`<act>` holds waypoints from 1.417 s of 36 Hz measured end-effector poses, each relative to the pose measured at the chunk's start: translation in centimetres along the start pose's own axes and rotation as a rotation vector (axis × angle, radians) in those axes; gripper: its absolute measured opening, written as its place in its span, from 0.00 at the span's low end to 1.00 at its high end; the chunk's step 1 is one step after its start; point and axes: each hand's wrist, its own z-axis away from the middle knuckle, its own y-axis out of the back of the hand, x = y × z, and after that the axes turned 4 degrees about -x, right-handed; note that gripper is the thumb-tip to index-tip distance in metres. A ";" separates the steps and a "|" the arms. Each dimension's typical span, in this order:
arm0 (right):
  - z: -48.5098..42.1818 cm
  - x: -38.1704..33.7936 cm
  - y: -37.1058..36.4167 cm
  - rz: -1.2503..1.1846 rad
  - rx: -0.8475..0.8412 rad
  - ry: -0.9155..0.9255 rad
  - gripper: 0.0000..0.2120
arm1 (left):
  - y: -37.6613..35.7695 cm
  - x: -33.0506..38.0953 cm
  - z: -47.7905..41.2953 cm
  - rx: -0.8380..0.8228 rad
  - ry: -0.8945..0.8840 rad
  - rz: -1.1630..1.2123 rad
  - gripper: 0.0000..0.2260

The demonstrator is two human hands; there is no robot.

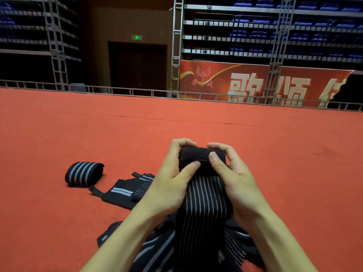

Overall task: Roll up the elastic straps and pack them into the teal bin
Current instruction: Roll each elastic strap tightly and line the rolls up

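Hands, left (pixel 170 185) and right (pixel 234 179), fingers clamped on a half-rolled strap (pixel 204 193) above red floor (pixel 59 138), 1 rolled strap (pixel 84 173) nearby.

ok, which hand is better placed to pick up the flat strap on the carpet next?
Left, probably. The flat strap lies just beside the left hand, on its outer side; the right hand would have to cross the strap being rolled. Both hands grip that strap now.
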 end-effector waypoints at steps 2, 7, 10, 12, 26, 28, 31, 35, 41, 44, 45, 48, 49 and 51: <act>0.1 -0.2 0.0 0.013 0.017 0.003 0.14 | 0.0 0.0 0.0 0.010 -0.007 -0.010 0.12; -0.1 0.0 0.2 0.039 0.075 0.077 0.06 | -0.3 0.0 0.2 -0.004 0.064 0.099 0.15; -0.1 -0.2 0.2 0.025 0.050 0.108 0.08 | -0.4 0.2 0.1 0.010 0.177 0.324 0.19; 0.0 -0.3 0.2 0.027 0.020 0.121 0.09 | -0.6 0.9 -0.1 0.043 0.259 0.454 0.22; 0.3 -0.4 -0.7 -0.130 -0.078 -0.028 0.17 | -0.4 0.8 0.2 0.067 0.219 0.129 0.08; 0.3 0.1 -0.6 -0.034 -0.066 0.002 0.13 | -0.6 0.7 0.3 0.068 0.236 0.116 0.06; 0.4 0.0 -0.2 0.013 -0.084 0.029 0.08 | -0.4 0.7 0.2 0.031 0.281 0.102 0.09; 0.4 -0.5 0.0 -0.042 -0.066 0.054 0.14 | -0.1 0.6 0.2 -0.013 0.288 0.076 0.17; 0.2 -0.7 -0.5 -0.216 -0.050 -0.070 0.15 | 0.1 0.5 0.0 0.046 0.194 0.201 0.08; 0.5 -1.0 -0.7 -0.237 -0.094 -0.094 0.12 | 0.1 0.7 0.0 0.034 0.142 0.210 0.13; 0.5 -1.0 -0.6 -0.223 -0.086 -0.081 0.10 | 0.1 0.7 0.0 0.028 0.136 0.214 0.14; 0.3 -0.6 -0.2 -0.221 -0.078 -0.058 0.07 | -0.3 0.7 0.1 0.054 0.160 0.256 0.16; 0.3 -0.6 -0.2 -0.207 -0.075 -0.048 0.09 | -0.5 0.6 0.1 0.066 0.183 0.295 0.16; 0.3 -0.7 -0.2 -0.166 -0.052 -0.017 0.14 | -0.6 0.6 0.1 0.051 0.245 0.430 0.16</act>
